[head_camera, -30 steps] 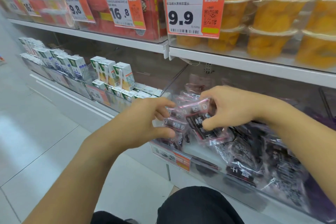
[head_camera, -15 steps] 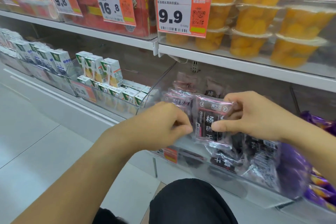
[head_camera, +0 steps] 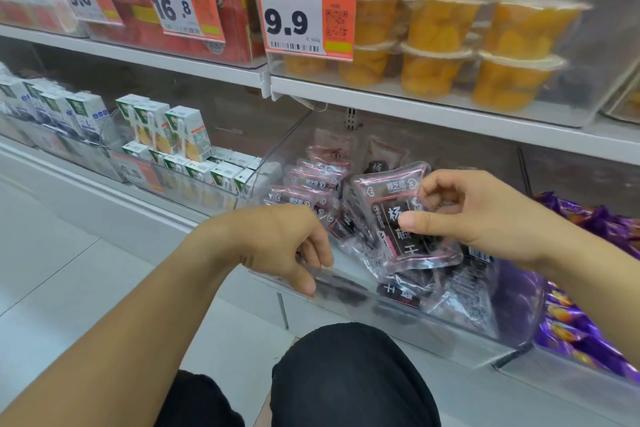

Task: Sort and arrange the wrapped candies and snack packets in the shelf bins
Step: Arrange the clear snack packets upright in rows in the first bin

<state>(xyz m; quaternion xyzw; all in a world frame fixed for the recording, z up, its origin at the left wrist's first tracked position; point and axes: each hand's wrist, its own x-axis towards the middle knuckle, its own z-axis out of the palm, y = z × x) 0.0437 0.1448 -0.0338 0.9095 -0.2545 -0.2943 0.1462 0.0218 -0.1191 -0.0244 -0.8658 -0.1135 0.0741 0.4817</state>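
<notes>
The right hand (head_camera: 485,218) is pinching a glossy clear-plastic snack packet with a pink border and a black label panel (head_camera: 403,215) between thumb and curled fingers, holding it over the middle of the clear plastic shelf bin (head_camera: 450,329). The packet is standing nearly upright with its printed face toward the camera, its long axis running top to bottom and leaning slightly left at the top. The left hand (head_camera: 291,246) is hanging at the bin's near left rim with fingers loosely curled, and whether it is holding anything cannot be determined; similar pink-edged packets (head_camera: 311,184) are lying stacked at the far left of the bin.
</notes>
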